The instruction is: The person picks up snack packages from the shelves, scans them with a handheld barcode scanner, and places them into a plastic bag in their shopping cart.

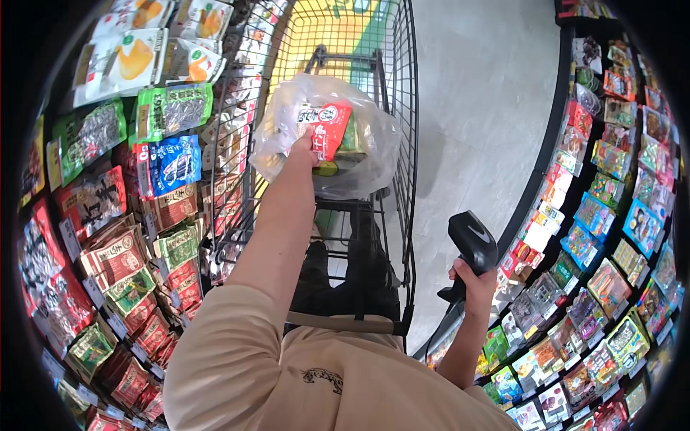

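My left hand [306, 149] reaches forward and has hold of a red-and-white snack packet [335, 129] by its near left side. The packet lies over the open mouth of a clear plastic bag [372, 175], with other packets partly visible beneath it. That bag rests at the near end of a black wire shopping cart [411, 134]. Off to the right of the cart, my right hand [477, 283] grips the handle of a black handheld barcode scanner [474, 240]. A cable runs down from the scanner's handle.
Shelves of hanging snack bags [175, 161] stand close along the cart's left side. More packed shelves [582, 301] curve along the right. Grey floor [474, 108] separates the cart from the right shelves. The cart's handlebar [345, 323] is against my body.
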{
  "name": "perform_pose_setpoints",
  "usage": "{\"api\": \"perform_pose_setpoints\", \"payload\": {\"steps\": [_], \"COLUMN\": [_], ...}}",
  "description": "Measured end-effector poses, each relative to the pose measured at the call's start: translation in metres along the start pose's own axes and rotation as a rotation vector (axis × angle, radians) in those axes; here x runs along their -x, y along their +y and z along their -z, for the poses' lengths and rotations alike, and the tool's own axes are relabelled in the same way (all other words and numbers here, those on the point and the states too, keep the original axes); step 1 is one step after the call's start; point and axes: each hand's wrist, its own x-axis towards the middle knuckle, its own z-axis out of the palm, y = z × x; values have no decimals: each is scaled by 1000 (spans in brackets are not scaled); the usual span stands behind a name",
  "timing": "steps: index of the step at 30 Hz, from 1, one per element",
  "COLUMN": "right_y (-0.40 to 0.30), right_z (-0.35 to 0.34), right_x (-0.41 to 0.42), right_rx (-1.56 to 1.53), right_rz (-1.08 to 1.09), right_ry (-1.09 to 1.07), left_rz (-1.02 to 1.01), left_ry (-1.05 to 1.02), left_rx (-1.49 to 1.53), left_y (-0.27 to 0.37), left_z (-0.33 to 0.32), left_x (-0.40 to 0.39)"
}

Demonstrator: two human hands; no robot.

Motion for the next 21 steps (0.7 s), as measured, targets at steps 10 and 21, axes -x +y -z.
{"api": "perform_pose_setpoints", "payload": {"steps": [10, 21], "right_y": [-20, -21], "right_z": [-37, -141], "right_x": [108, 260], "right_rx": [27, 11], "right_rz": [222, 519], "right_ry": [-66, -290], "left_rz": [191, 6], "left_ry": [-484, -1404], "left_rx": [-768, 132], "left_y": [57, 58], "left_z": [46, 211], "left_x": [159, 400]}}
